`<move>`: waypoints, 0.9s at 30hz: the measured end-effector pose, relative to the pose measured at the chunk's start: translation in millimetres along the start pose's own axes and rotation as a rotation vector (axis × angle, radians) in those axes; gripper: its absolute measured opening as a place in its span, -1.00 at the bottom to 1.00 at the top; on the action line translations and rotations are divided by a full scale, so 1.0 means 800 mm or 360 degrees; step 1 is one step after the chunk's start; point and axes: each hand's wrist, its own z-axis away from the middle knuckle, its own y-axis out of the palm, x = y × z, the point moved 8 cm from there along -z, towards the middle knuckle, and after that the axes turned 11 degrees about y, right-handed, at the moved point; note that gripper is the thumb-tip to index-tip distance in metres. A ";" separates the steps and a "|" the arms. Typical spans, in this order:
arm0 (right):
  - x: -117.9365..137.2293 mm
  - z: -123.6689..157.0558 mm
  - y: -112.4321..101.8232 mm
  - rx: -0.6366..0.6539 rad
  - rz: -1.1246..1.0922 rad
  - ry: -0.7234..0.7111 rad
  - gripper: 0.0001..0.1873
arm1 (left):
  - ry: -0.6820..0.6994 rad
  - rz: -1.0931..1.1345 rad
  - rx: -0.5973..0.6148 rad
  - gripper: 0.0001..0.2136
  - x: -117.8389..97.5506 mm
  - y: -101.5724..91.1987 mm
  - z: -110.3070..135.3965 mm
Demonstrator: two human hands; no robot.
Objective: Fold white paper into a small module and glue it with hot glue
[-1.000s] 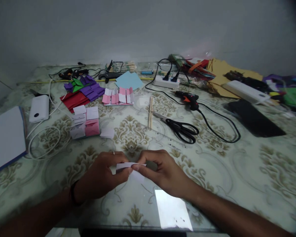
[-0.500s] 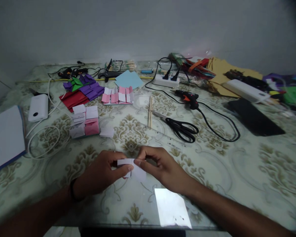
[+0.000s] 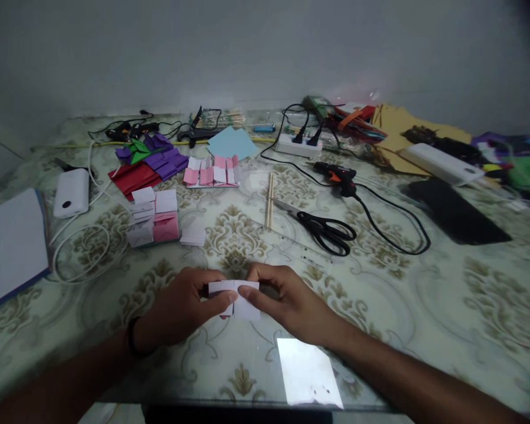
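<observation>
A small piece of folded white paper [image 3: 248, 307] is held between both hands above the near part of the table. My left hand [image 3: 189, 303] pinches its left side, thumb on the front face and fingers hidden behind. Gripping the right side, my right hand [image 3: 287, 300] has its thumb close beside the left thumb near the paper's middle. A bit of red shows under the paper's lower left. Beyond my hands lie a folded white paper piece [image 3: 193, 237] and a group of pink and white folded papers [image 3: 165, 228].
Black-handled scissors [image 3: 327, 229], wooden sticks [image 3: 270, 200] and a clear ruler [image 3: 291, 242] lie ahead. A glue gun [image 3: 338, 176] with a looping cord sits right of centre, near a black phone-like slab [image 3: 457, 211]. At left are a white power bank [image 3: 71, 193] and cable.
My right thumb has shifted slightly left on the paper, and more of the paper's upper right edge shows. Both hands keep their hold.
</observation>
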 end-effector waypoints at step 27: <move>-0.013 -0.004 0.013 0.0224 0.0070 0.0087 -0.54 | -0.0084 -0.0084 0.0099 -0.70 0.009 -0.001 -0.002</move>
